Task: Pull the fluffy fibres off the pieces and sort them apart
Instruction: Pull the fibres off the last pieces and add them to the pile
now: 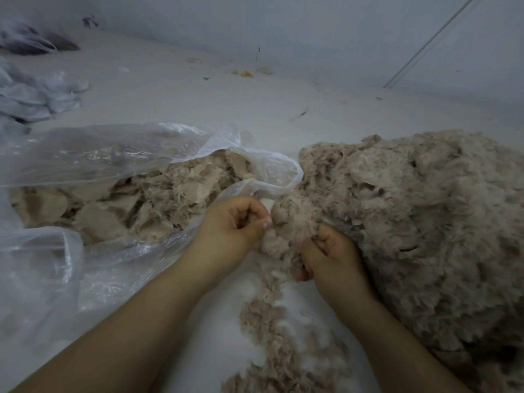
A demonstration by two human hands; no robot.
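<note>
right, calling it as i see it from the head camera.
left hand: my left hand (236, 222) sits at the middle of the floor, fingers curled in tight, thumb and fingertips pinching a wisp at the left edge of the clump.
right hand: my right hand (330, 252) is just beside it, fingers curled into the lower side of the same clump, gripping a tuft of fluff.
clump: the fluffy clump (292, 222) hangs between both hands, beige, touching the big pile on its right.
big pile: a large pile of fluffy fibres (419, 222) fills the right side of the floor, running off the right edge of view.
trail: a loose trail of fibres (272, 321) runs from under the hands toward the near edge of the floor, between my two forearms.
bag: a clear plastic bag (93, 154) lies open on the left, its mouth toward the hands, my left forearm resting over its lower fold.
pieces: flat beige fabric pieces (136, 199) with frayed edges lie heaped inside the bag.
floor: pale floor (198, 103), with small scraps (246, 73) scattered near the far wall.
far left: a rumpled pale grey heap (34, 95) by the left edge; blurred, i cannot tell what it is.
</note>
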